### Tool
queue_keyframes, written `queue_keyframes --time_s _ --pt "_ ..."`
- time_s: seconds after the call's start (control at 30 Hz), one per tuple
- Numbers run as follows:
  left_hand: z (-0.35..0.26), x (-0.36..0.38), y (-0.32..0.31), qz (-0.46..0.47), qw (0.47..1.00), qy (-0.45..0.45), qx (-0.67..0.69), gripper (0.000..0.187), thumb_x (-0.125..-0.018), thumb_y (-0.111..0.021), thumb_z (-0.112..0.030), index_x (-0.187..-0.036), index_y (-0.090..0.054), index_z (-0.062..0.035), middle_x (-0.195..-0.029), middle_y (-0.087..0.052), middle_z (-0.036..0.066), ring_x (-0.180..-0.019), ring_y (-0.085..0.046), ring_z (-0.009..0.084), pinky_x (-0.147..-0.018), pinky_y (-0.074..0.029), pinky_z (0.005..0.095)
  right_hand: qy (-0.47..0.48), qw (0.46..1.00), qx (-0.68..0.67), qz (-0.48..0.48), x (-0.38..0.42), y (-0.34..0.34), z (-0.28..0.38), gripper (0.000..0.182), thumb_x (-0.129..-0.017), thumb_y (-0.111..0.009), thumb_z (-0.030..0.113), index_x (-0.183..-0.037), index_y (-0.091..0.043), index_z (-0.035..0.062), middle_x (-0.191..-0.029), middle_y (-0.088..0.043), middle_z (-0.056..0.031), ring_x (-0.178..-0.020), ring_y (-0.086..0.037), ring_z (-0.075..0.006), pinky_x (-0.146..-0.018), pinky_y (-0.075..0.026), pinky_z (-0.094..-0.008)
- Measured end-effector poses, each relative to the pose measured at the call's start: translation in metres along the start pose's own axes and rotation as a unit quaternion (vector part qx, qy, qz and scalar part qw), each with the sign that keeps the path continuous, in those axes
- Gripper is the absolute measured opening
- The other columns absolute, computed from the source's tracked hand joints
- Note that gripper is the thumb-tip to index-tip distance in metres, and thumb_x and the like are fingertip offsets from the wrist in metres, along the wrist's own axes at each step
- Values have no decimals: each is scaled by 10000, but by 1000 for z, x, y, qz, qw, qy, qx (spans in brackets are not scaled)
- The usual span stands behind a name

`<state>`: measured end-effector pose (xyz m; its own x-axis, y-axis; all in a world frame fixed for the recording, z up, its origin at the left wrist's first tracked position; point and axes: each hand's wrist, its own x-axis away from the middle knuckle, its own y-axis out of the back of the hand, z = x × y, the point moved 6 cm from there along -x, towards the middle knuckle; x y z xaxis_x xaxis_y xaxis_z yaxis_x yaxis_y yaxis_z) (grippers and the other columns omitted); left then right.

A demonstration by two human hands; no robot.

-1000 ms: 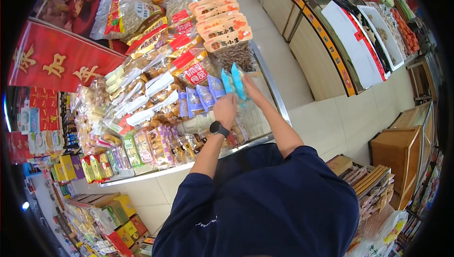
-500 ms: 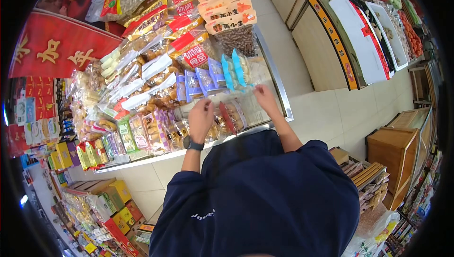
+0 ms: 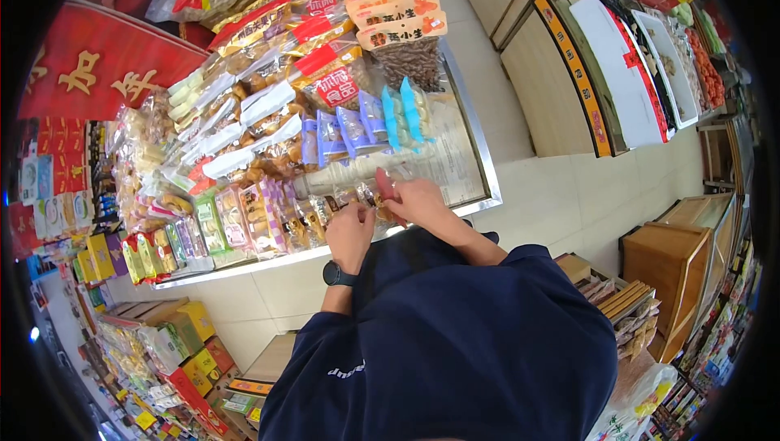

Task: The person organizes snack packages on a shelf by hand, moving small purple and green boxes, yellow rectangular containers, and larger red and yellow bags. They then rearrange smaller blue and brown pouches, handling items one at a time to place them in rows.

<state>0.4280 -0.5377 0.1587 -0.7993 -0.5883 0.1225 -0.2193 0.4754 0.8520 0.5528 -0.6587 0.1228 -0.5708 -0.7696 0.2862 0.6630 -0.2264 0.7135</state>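
Observation:
Both hands are at the front row of packaged snacks on the display table. My right hand point(image 3: 416, 201) is closed on a snack packet with a red edge point(image 3: 384, 182), near the row's right end. Just left of it, my left hand point(image 3: 351, 234), with a dark watch on the wrist, has its fingers curled together over the clear snack packets point(image 3: 323, 208). What those fingers hold is hidden. Behind the hands stand purple-edged bags point(image 3: 353, 134) and blue-edged bags point(image 3: 404, 118).
Bread bags with white labels point(image 3: 260, 120) and orange-topped bags point(image 3: 400, 31) fill the table's back. A metal edge point(image 3: 479, 144) borders its right side. Across the tiled floor point(image 3: 561, 189) stands another counter point(image 3: 540, 92); wooden cabinets point(image 3: 670, 258) stand at the right.
My right hand has come down and left from the bare table area onto the red-edged packet. My left hand has moved slightly right and down, closer to the front row.

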Motion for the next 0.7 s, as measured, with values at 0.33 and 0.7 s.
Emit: queue_keyframes --time_s 0.33,0.7 --pt "-1 0 -12 27 997 9 -73 265 -860 -710 -372 -853 -724 -108 -747 -713 124 -708 -702 331 -636 -547 439 11 998 -36 -45 12 1 -14 212 -868 -671 301 -865 -688 89 -773 -692 -139 -760 -671 -370 -673 -511 -483" --pt "-4 -6 -18 51 994 -12 -91 296 -857 -715 -384 -855 -720 -88 -744 -710 141 -713 -697 347 -650 -549 449 68 986 -80 -127 14 18 -25 171 -915 -609 193 -1044 -681 108 -899 -705 -159 -841 -659 -391 -719 -520 -492"
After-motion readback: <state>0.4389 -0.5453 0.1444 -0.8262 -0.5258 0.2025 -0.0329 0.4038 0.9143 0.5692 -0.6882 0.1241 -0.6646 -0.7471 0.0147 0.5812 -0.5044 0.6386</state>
